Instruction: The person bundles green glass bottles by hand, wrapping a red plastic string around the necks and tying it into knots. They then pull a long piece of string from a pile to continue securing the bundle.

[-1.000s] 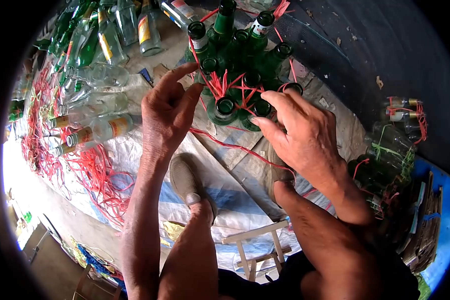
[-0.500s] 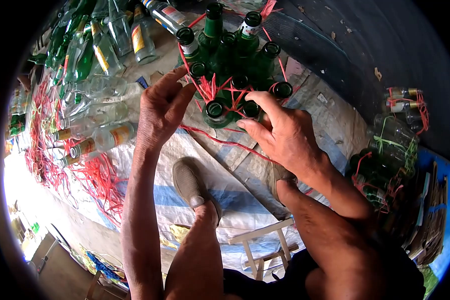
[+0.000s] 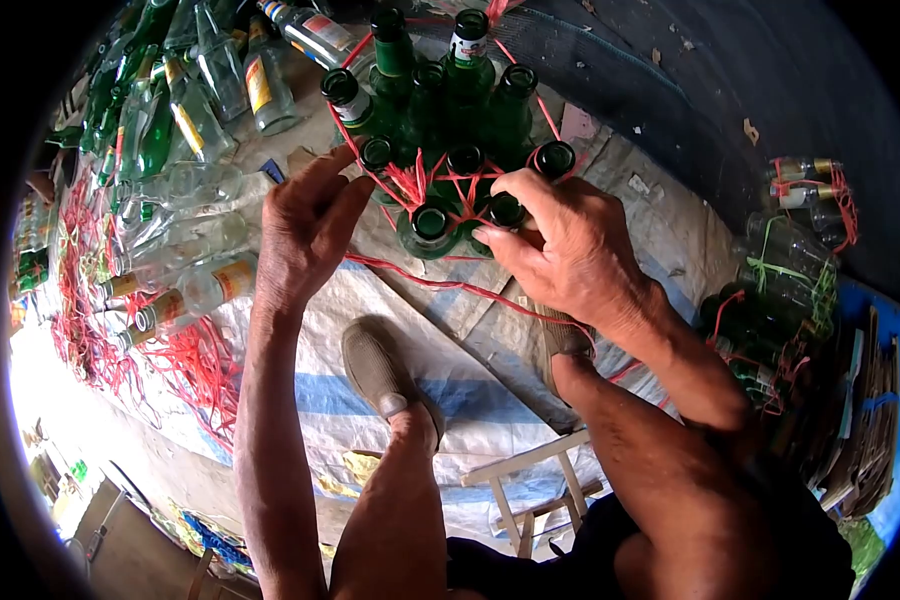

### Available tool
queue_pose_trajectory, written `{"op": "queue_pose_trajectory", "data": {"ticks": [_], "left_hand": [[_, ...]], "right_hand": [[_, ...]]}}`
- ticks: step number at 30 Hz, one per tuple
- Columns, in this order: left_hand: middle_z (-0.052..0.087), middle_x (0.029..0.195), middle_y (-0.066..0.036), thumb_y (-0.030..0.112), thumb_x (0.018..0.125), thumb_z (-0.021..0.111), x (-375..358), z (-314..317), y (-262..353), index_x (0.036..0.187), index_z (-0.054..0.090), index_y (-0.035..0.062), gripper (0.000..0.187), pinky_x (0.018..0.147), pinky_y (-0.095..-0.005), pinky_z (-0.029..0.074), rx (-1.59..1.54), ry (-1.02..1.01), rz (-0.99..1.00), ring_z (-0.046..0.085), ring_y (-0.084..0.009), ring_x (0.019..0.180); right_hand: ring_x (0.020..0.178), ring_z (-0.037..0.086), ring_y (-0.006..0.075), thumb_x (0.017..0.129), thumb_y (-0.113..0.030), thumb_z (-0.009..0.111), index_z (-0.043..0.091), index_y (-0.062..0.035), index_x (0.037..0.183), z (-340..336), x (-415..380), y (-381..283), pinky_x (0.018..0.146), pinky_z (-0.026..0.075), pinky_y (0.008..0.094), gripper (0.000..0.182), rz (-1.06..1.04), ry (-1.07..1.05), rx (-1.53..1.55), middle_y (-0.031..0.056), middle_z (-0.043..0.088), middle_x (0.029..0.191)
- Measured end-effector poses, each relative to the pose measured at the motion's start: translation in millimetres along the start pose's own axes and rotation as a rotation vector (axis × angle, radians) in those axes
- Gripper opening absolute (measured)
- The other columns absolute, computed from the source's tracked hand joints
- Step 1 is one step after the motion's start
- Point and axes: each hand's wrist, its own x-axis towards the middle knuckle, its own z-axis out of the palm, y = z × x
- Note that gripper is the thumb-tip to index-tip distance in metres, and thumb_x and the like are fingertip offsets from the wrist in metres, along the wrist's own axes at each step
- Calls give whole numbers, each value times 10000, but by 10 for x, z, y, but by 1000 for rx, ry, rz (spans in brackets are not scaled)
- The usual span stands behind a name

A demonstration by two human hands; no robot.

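A cluster of upright green glass bottles stands on the floor sheet, with red plastic string looped around it and woven between the necks. At its left side, my left hand has curled fingers against the string, near a front-left bottle's neck; the fingertips are partly hidden. On the near right, my right hand has thumb and forefinger around the neck of a front bottle. A loose tail of red string trails from the cluster across the floor towards my right foot.
Many loose bottles lie at the left, beside a heap of red string. Tied bottle bundles and stacked cardboard are on the right. A small wooden stool stands near my legs. Dark sheeting borders the back right.
The bottle cluster appears a little farther left in view, its far bottles most of all. My left hand has shifted slightly left and down, while my right hand stays at the same bottle neck.
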Motion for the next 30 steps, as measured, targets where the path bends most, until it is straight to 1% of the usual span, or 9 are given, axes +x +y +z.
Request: {"op": "queue_pose_trajectory", "data": {"ticks": [6, 10, 12, 13, 16, 19, 22, 25, 30], "left_hand": [[526, 692, 58, 69, 942, 692, -68, 9, 64, 1252, 677, -38, 329, 574, -215, 372, 87, 20, 12, 437, -22, 643], [529, 651, 25, 79, 919, 673, -166, 73, 235, 1255, 685, -40, 357, 571, -223, 395, 165, 13, -40, 452, -35, 620], [514, 633, 17, 85, 920, 671, -241, 130, 288, 1274, 685, -21, 369, 564, -228, 394, 183, 21, -46, 447, -39, 605], [508, 625, 9, 89, 922, 666, -275, 152, 385, 1281, 691, 1, 371, 559, -230, 394, 219, 7, -81, 449, -42, 596], [429, 580, 17, 53, 932, 648, -399, 307, 403, 1269, 696, 25, 341, 523, -234, 367, 162, 39, -17, 398, -38, 558], [440, 566, 17, 31, 929, 656, -529, 528, 564, 1282, 678, 11, 355, 512, -223, 354, 88, 38, -93, 393, -28, 546], [424, 535, 16, 26, 923, 677, -679, 768, 597, 1304, 660, 7, 382, 509, -214, 348, 66, 57, -83, 381, -19, 534], [436, 531, 5, 28, 917, 692, -723, 922, 608, 1300, 664, 17, 384, 509, -212, 350, 15, 109, -72, 385, -23, 530], [451, 526, -10, 35, 917, 699, -751, 921, 653, 1289, 673, 30, 373, 502, -216, 358, 62, 114, -114, 396, -27, 520]], "right_hand": [[683, 653, 369, 785, -123, 802, 584, -74, 999, -129, 39, 91, 635, 503, 458, 309, -54, -20, -22, 142, 643, 725], [657, 645, 346, 786, -116, 804, 606, -70, 1060, -293, 63, 150, 690, 490, 437, 341, -63, -103, -56, 116, 634, 688], [725, 645, 326, 783, -112, 803, 628, -55, 1074, -361, 95, 221, 690, 486, 436, 344, -150, -95, -84, 118, 633, 757], [744, 643, 327, 781, -109, 801, 637, -57, 1076, -377, 103, 257, 690, 487, 439, 342, -156, -80, -84, 123, 630, 783], [765, 618, 329, 776, -91, 793, 666, -60, 1062, -509, 126, 286, 712, 490, 438, 315, -114, -114, -72, 124, 599, 809], [836, 616, 315, 767, -52, 778, 680, -65, 1057, -680, 215, 318, 791, 478, 434, 306, -197, -123, -172, 127, 603, 859], [828, 607, 319, 764, -17, 747, 671, -61, 1037, -796, 288, 420, 783, 485, 430, 287, -255, -152, -218, 120, 630, 850], [840, 608, 320, 774, -3, 720, 665, -64, 1044, -798, 259, 460, 791, 488, 435, 282, -258, -136, -187, 115, 658, 878], [886, 610, 327, 798, -4, 686, 643, -79, 1145, -767, 158, 436, 830, 497, 435, 358, -165, -155, -209, 118, 667, 930]]}}
